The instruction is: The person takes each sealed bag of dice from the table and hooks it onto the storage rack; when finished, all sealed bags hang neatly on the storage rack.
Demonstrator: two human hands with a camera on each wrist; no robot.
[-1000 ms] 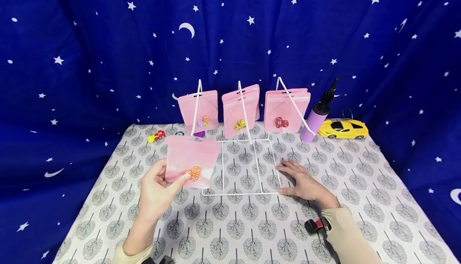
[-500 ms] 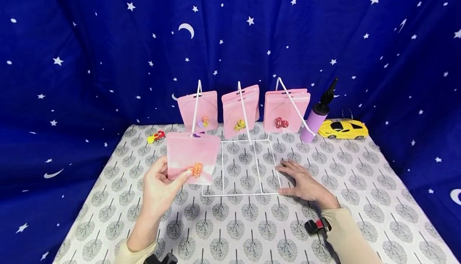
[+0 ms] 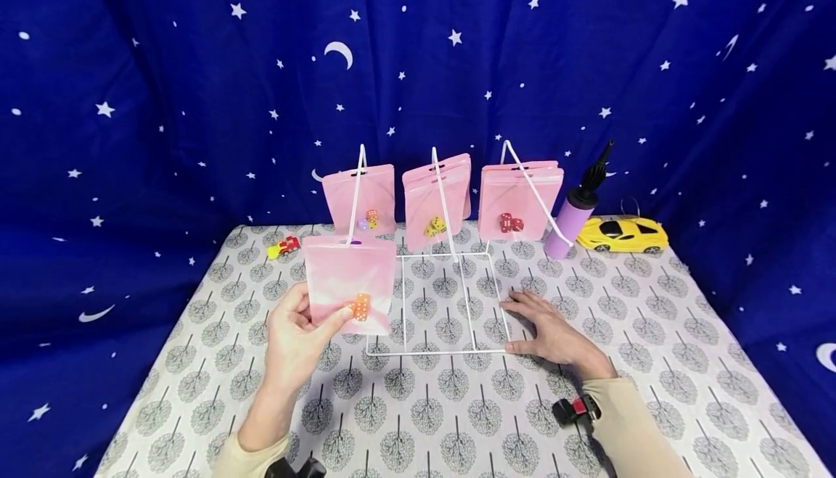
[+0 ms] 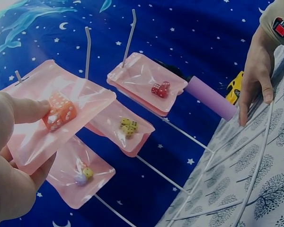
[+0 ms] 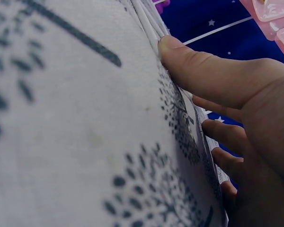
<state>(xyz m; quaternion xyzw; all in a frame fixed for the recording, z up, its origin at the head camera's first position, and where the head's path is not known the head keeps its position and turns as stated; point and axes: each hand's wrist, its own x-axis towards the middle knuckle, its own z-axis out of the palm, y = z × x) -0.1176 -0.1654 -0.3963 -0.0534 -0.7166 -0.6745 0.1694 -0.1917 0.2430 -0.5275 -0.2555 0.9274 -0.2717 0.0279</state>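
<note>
My left hand [image 3: 294,336] pinches a pink zip bag [image 3: 346,268], thumb in front and fingers behind. Orange dice [image 3: 361,307] show through it, partly under the thumb. The bag's top slot meets the front end of the left hook on a white wire display rack [image 3: 437,352]; in the left wrist view a hook tip [image 4: 18,75] sticks up at the bag's upper edge. My right hand [image 3: 548,336] rests at the right side of the rack's base, fingers extended, thumb on the front corner.
Farther back on the hooks hang pink bags with mixed dice [image 3: 342,195], yellow dice [image 3: 435,227] and red dice [image 3: 511,223]. A purple pump [image 3: 570,224] and yellow toy car [image 3: 623,235] stand right; a small red-yellow toy [image 3: 284,247] lies left. A starry curtain [image 3: 418,64] backs the table.
My left hand has raised the bag with the orange dice slightly and shifted it right, bringing its top slot up to the left hook's front end. The right hand stays put.
</note>
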